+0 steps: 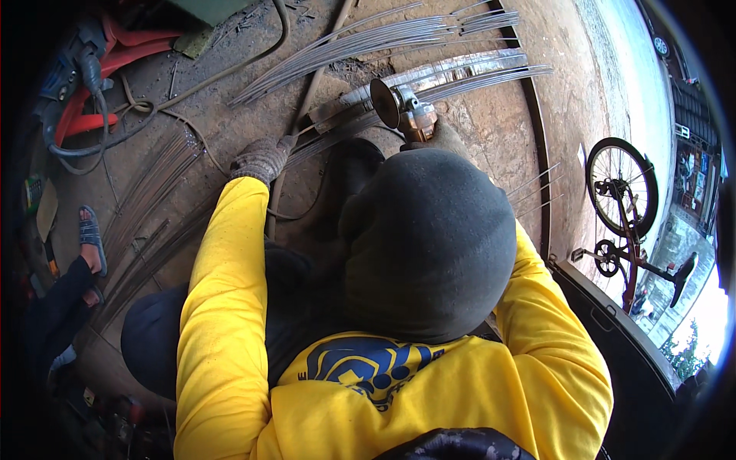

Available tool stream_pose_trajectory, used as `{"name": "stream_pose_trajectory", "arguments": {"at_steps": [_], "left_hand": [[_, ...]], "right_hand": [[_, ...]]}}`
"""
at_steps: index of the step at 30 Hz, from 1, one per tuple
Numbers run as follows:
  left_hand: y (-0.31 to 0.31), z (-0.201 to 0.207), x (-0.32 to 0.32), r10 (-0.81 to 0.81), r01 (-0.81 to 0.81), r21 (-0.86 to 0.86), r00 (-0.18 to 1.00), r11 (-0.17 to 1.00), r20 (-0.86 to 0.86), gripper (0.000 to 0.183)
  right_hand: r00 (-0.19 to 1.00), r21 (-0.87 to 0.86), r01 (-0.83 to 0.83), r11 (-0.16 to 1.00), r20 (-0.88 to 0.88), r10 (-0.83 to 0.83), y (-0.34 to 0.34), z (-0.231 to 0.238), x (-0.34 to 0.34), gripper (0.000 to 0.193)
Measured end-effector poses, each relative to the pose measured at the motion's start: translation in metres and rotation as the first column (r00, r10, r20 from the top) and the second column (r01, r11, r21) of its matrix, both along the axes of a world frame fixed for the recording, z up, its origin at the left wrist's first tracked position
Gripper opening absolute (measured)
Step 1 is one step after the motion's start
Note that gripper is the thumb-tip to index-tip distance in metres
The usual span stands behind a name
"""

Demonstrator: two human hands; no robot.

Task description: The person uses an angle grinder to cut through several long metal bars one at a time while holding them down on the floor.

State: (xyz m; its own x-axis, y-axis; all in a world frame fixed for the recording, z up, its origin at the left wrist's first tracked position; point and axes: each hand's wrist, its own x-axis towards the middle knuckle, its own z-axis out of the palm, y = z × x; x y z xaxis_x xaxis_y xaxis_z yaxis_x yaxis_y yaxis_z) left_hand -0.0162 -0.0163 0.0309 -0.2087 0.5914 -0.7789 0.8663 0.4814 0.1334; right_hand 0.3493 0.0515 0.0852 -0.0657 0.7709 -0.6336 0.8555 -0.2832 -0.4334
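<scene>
My left hand [261,159], in a grey knit glove, is closed around the near end of thin metal rods [326,143] on the ground. An angle grinder [418,121] with a round disc [386,103] is in my right hand [445,139], whose fingers are largely hidden behind my bent, dark-clad knee [429,245]. The disc stands upright over a long flat metal bar [452,70] beside the rods. Whether the disc touches metal, I cannot tell. Yellow sleeves cover both my arms.
Loose rod bundles lie beyond the bar [353,47] and at left [149,188]. A cable [230,83] curls toward a red and blue machine [77,100]. Another person's sandalled foot [90,234] is at far left. A metal edge [534,130] and a bicycle [625,207] are at right.
</scene>
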Motion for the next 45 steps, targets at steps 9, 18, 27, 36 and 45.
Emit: {"name": "stream_pose_trajectory", "arguments": {"at_steps": [9, 18, 27, 36, 45], "left_hand": [[0.003, 0.003, 0.004, 0.010, -0.010, -0.030, 1.000, 1.000, 0.000, 0.076], [0.006, 0.007, 0.007, 0.038, -0.037, -0.058, 0.999, 0.998, 0.023, 0.074], [0.003, -0.011, 0.005, 0.006, -0.006, -0.021, 1.000, 1.000, 0.003, 0.072], [0.004, -0.003, 0.006, 0.004, -0.004, -0.045, 1.000, 0.999, -0.005, 0.076], [0.009, 0.002, 0.018, -0.065, 0.065, 0.018, 0.998, 0.998, -0.002, 0.068]], "right_hand": [[0.998, -0.035, -0.018, 0.999, 0.062, 0.020, 0.004, -0.002, -0.003, 0.115], [0.999, -0.009, -0.022, 1.000, 0.032, 0.022, 0.003, -0.013, 0.002, 0.116], [1.000, 0.005, 0.002, 1.000, 0.018, -0.002, 0.005, -0.002, -0.004, 0.112], [0.997, 0.003, 0.061, 0.998, 0.049, -0.061, 0.005, 0.009, -0.011, 0.106], [0.994, 0.053, 0.100, 0.994, 0.027, -0.101, -0.004, 0.001, 0.020, 0.099]]}}
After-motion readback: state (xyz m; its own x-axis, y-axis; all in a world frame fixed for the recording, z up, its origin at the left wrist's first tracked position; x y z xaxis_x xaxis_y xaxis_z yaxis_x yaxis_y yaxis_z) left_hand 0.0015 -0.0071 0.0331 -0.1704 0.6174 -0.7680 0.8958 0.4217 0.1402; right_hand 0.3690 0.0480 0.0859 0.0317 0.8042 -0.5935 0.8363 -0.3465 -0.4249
